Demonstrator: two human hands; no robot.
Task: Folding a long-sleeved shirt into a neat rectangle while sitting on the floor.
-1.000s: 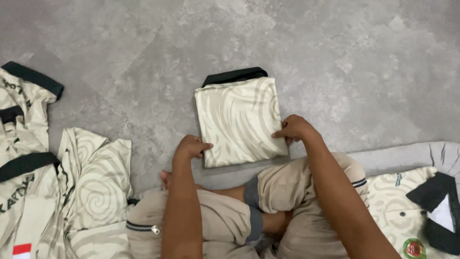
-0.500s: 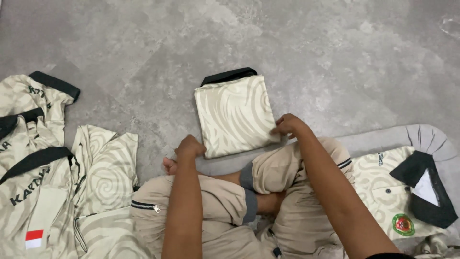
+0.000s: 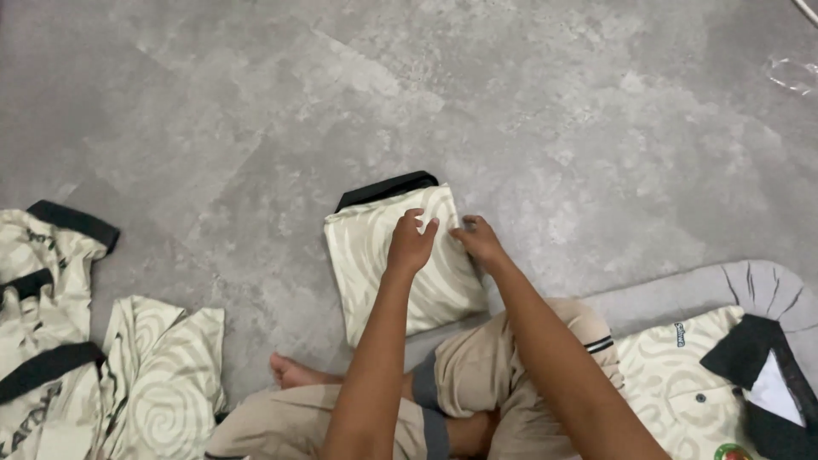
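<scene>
head view: both hands rest open on folded shirt's far edge.

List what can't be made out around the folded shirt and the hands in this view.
- Folded shirt: its middle is covered by the left hand; the near edge by the forearms.
- Right hand: whether its fingers pinch the shirt's edge is unclear.
- Shirts at left: cut off by the frame edge.
- Collared shirt at right: cut off by the bottom edge.

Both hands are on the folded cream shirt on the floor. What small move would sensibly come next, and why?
Probably press flat and smooth the folded shirt. The left hand rests on its top and the right hand at its right edge, and it already lies as a compact square with the black collar at the far end.
</scene>
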